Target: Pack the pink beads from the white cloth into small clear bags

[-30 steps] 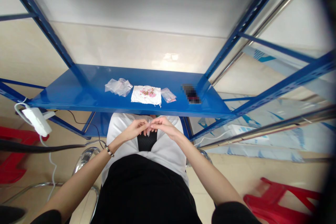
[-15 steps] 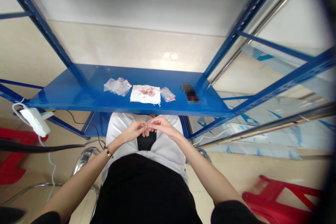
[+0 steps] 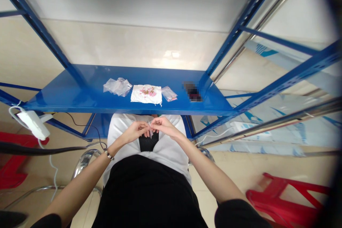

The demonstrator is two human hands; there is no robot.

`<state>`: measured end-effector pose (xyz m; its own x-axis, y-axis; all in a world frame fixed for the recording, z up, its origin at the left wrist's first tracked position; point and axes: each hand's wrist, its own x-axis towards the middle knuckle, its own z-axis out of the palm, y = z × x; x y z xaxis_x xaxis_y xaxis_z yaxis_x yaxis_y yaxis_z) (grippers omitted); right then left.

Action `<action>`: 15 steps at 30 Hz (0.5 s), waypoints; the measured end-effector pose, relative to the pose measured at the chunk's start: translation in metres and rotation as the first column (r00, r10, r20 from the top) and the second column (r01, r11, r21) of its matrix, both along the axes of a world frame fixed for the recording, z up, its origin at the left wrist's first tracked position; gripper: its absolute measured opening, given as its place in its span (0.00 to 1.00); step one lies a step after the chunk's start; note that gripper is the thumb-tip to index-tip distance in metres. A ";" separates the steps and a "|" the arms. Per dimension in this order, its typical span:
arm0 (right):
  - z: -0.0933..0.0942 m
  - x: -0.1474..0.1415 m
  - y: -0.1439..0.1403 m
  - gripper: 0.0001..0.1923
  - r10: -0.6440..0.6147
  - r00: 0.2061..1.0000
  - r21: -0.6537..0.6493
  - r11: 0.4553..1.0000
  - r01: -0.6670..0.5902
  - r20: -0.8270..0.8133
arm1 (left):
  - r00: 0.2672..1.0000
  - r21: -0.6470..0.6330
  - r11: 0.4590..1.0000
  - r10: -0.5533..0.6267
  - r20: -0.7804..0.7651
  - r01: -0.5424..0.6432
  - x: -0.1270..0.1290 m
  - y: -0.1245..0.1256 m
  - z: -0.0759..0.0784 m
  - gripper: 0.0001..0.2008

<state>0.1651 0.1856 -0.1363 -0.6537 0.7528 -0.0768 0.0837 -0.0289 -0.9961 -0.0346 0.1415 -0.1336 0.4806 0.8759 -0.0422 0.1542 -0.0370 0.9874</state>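
Note:
Above my lap, my left hand (image 3: pixel 137 130) and my right hand (image 3: pixel 165 126) meet with fingers pinched. Between their fingertips is a small clear plastic bag (image 3: pixel 151 133), mostly covered by the fingers; whether it holds anything is too small to tell. On the blue shelf beyond my hands lies a white drawstring cloth pouch (image 3: pixel 135 97) with small pink and greenish bead-like pieces (image 3: pixel 148 92) spread on it. A pile of clear zip bags (image 3: pixel 117 86) lies left of the pouch. Right of it rests a zip bag (image 3: pixel 169 93) with pinkish pieces inside.
A pixelated dark phone-like object (image 3: pixel 194 94) lies on the right of the blue shelf (image 3: pixel 88 101), whose front edge runs above my knees. At left hangs a white power strip (image 3: pixel 33 124) with cables. Red stools (image 3: pixel 283 196) stand on the floor at both sides.
The view has shifted slightly, so the shelf appears a little further left. My hands stay together with the small bag, which shows slightly more clearly below the fingertips.

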 end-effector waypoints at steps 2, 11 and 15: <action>0.000 0.000 0.000 0.10 -0.004 1.000 -0.010 1.000 0.004 0.005 | 1.000 -0.010 1.000 0.009 0.000 -0.009 0.002 -0.001 0.001 0.17; 0.001 -0.005 -0.005 0.10 -0.046 0.999 -0.067 0.997 0.047 0.020 | 0.997 0.044 0.998 0.045 -0.058 -0.043 0.007 -0.001 0.000 0.17; 0.002 -0.005 -0.008 0.09 -0.048 0.997 -0.017 0.999 0.049 0.055 | 0.994 0.061 0.996 0.066 -0.081 -0.062 0.008 -0.003 0.000 0.15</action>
<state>0.1602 0.1774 -0.1346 -0.6114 0.7814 -0.1249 0.1356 -0.0521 -0.9894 -0.0268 0.1388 -0.1339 0.4204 0.9069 -0.0280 0.2393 -0.0811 0.9675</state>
